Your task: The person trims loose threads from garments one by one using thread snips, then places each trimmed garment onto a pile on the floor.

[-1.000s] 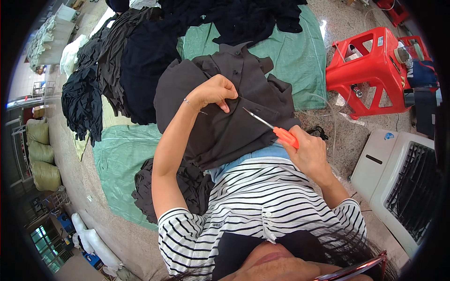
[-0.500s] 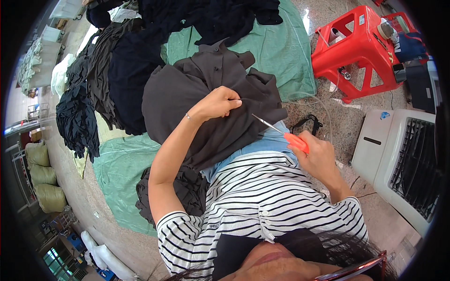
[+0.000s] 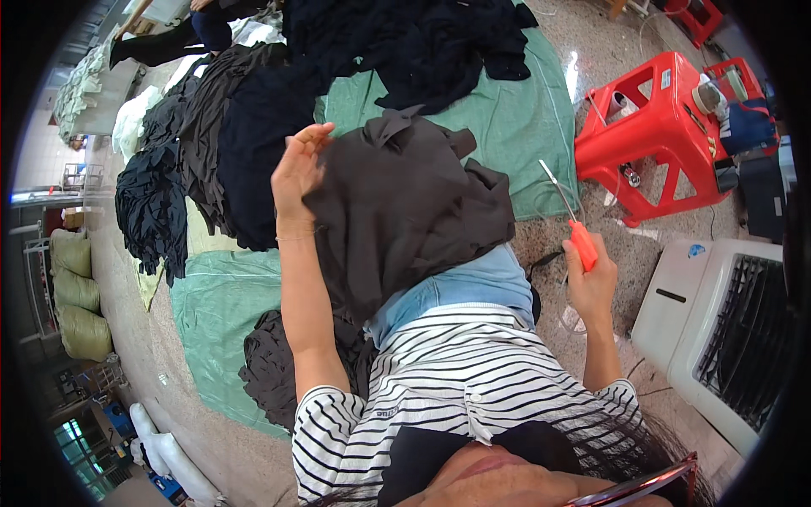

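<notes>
A dark grey-brown garment [image 3: 414,194], probably a shirt, lies bunched over my lap, with a folded collar-like part at its far end. My left hand [image 3: 300,169] is raised at the garment's upper left edge, its fingers apart and holding nothing. Out to the right of the cloth, my right hand [image 3: 591,279] grips small scissors [image 3: 581,241] by the orange-red handle. Their thin metal blades point up and away from me, apart from the garment.
Green sheeting [image 3: 541,135] covers the floor, with dark clothes [image 3: 405,42] heaped on it at the far side. More dark garments [image 3: 270,152] are piled left. A red stool [image 3: 646,127] carrying small items stands right, beyond a white air cooler [image 3: 701,296]. A crumpled dark pile [image 3: 270,372] lies by my left elbow.
My left hand has let go of the cloth and moved left, opening. The scissors have swung right, away from the garment. The garment has shifted and its buttons no longer show.
</notes>
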Tool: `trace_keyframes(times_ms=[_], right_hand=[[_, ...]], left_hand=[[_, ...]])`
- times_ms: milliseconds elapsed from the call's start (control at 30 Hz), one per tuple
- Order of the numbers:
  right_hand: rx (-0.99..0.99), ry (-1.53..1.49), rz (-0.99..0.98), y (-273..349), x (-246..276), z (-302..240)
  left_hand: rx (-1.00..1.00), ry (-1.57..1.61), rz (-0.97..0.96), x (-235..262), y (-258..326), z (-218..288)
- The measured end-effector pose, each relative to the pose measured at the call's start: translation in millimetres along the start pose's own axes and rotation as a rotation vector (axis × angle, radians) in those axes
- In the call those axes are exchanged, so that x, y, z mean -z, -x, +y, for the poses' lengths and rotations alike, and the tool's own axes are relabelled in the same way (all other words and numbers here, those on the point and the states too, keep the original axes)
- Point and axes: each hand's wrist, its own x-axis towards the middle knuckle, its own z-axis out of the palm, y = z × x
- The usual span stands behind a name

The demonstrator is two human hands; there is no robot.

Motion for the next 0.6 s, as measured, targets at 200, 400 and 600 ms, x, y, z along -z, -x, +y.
trace_keyframes(times_ms=[200, 400, 600], right_hand=[[0.05, 0.141, -0.041, -15, -21, 7], [0.062, 0.122, -0.099, -17, -33, 11], [0.08, 0.137, -0.119, -26, -42, 12]], left_hand=[[0.215, -0.743, -0.084, -58, -15, -1], [0.095, -1.777, -0.48, -115, 1, -43], [-0.319, -0.942, -0.052, -74, -10, -61]])
